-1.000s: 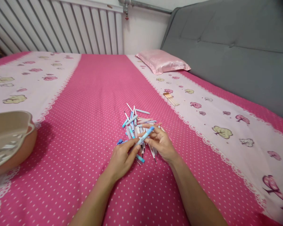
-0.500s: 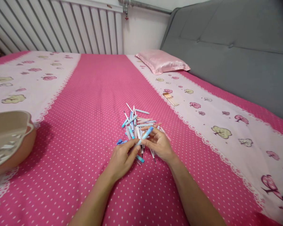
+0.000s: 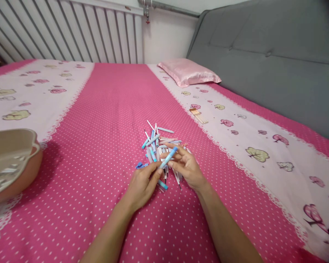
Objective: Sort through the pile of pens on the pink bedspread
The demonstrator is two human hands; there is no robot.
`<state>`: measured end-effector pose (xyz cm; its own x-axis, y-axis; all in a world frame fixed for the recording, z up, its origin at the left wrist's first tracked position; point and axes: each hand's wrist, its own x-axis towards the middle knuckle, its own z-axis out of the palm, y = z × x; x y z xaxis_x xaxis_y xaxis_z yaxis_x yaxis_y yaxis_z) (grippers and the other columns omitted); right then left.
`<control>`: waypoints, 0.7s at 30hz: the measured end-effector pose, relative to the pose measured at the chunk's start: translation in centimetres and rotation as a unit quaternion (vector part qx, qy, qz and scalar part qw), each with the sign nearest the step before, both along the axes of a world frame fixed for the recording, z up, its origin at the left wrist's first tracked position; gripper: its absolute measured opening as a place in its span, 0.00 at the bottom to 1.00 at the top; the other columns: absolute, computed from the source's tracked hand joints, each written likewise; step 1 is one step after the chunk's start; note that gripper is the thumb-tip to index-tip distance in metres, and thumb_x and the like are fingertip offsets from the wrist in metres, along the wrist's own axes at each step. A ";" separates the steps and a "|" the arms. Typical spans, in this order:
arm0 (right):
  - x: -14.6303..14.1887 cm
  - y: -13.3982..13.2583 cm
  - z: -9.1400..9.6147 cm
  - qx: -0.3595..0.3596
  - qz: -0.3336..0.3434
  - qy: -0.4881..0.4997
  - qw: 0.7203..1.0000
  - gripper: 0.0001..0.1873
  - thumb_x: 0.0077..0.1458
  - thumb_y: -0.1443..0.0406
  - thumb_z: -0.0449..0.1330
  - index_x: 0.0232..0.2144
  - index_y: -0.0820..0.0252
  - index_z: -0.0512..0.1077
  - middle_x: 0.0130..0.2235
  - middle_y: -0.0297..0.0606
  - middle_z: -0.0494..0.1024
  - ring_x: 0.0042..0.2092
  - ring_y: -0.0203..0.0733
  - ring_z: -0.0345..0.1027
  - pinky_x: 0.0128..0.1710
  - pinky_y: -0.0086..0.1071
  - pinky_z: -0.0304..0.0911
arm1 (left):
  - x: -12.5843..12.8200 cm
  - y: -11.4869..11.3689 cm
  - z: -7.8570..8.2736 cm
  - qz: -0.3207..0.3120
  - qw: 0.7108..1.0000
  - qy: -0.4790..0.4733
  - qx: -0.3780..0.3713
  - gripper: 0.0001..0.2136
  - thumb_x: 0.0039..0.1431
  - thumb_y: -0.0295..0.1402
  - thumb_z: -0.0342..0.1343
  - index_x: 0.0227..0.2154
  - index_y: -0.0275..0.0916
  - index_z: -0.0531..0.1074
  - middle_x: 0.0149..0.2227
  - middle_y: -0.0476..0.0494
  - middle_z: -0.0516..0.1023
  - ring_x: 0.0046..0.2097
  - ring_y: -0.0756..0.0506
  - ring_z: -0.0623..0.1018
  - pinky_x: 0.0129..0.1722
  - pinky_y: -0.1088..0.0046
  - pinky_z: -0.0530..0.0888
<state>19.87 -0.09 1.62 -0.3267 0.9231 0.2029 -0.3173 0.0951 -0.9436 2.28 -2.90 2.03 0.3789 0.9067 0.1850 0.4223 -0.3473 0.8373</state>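
Observation:
A light-blue pen (image 3: 169,157) with a darker blue upper end slants up to the right between my hands. My left hand (image 3: 143,181) pinches its lower end between thumb and index finger. Around its middle and upper part, my right hand (image 3: 188,170) has loosely curled fingers behind the barrel and the thumb beside it. Under and beyond both hands lies a loose pile of pen barrels (image 3: 152,139) and slim white refills (image 3: 177,178), partly covered by the hands. Blue pen caps (image 3: 139,165) rest just left of the pile.
A beige basin (image 3: 34,160) holding thin whitish pieces stands at the left. To the right, several pale sticks with brown ends (image 3: 199,115) lie in a row. A pink pillow (image 3: 188,71) sits farther back by the grey headboard (image 3: 263,54). A radiator (image 3: 98,33) lines the far wall.
My right thumb and fingers have shifted slightly to the right along the pen, showing more of its barrel. My left hand keeps its pinch in nearly the same place.

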 end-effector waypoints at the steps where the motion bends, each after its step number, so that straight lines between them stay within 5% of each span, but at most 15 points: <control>1: 0.0 0.0 -0.1 -0.002 0.000 0.000 1.000 0.24 0.52 0.64 0.63 0.52 0.52 0.65 0.41 0.37 0.78 0.43 0.40 0.73 0.49 0.39 0.64 | 0.0 0.0 0.0 0.001 1.000 0.000 0.000 0.14 0.66 0.39 0.43 0.40 0.38 0.71 0.32 0.46 0.78 0.31 0.48 0.75 0.33 0.73 0.69; 13: -0.4 0.4 -0.2 0.006 -0.060 -0.065 0.996 0.21 0.45 0.59 0.68 0.43 0.52 0.70 0.35 0.32 0.73 0.36 0.37 0.68 0.38 0.31 0.64 | 0.1 0.1 -0.1 0.005 1.000 0.002 0.007 0.14 0.66 0.38 0.43 0.44 0.38 0.71 0.31 0.47 0.78 0.31 0.48 0.75 0.34 0.73 0.69; 21: -0.2 0.0 0.3 0.009 -0.016 -0.039 0.999 0.24 0.50 0.59 0.65 0.49 0.52 0.68 0.42 0.38 0.76 0.44 0.41 0.71 0.47 0.37 0.65 | 0.1 0.1 0.1 -0.005 1.000 -0.010 0.002 0.15 0.66 0.38 0.42 0.37 0.37 0.71 0.30 0.47 0.77 0.29 0.49 0.74 0.32 0.74 0.68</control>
<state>19.63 -0.12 1.87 -0.3130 0.9295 0.1950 -0.2392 0.1215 -0.9633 2.39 -2.84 2.15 0.3842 0.9023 0.1956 0.4023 -0.3543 0.8442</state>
